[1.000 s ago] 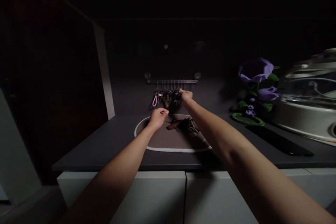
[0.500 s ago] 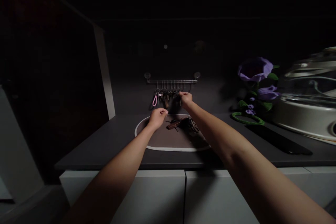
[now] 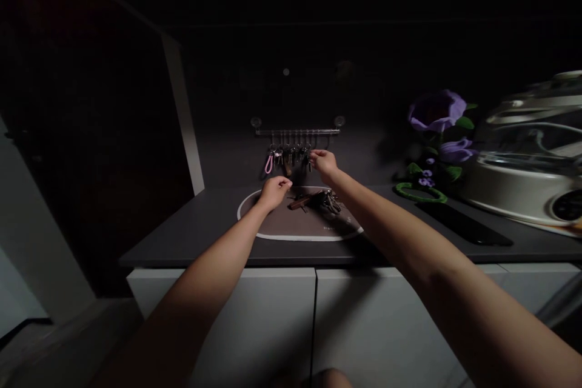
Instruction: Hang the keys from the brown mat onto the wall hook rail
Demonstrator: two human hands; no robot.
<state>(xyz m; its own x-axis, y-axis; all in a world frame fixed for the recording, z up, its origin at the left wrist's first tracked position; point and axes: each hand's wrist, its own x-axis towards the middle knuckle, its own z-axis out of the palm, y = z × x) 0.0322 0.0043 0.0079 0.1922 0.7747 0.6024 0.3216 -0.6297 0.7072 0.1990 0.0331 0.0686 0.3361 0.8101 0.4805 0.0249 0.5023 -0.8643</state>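
In dim light a metal hook rail [image 3: 297, 131] is fixed to the dark wall, with several key bunches [image 3: 287, 157] hanging from it, one on a pink strap [image 3: 268, 163]. My right hand [image 3: 324, 162] reaches up to the rightmost hanging keys, fingers pinched at them. My left hand [image 3: 274, 190] hovers curled over the left part of an oval brown mat [image 3: 295, 230] on the counter; what it holds, if anything, is hidden. A pile of loose keys with a brown fob [image 3: 317, 200] lies on the mat between my hands.
Purple artificial flowers [image 3: 438, 127] with a green loop stand at the right of the dark counter [image 3: 191, 230]. A large white appliance with a clear lid [image 3: 527, 163] sits at far right, a flat black object [image 3: 464, 225] before it. White cabinet doors [image 3: 273, 315] below.
The view has shifted, so the counter looks farther off and higher. My right hand moved slightly left along the hanging keys. My left hand stays curled over the mat.
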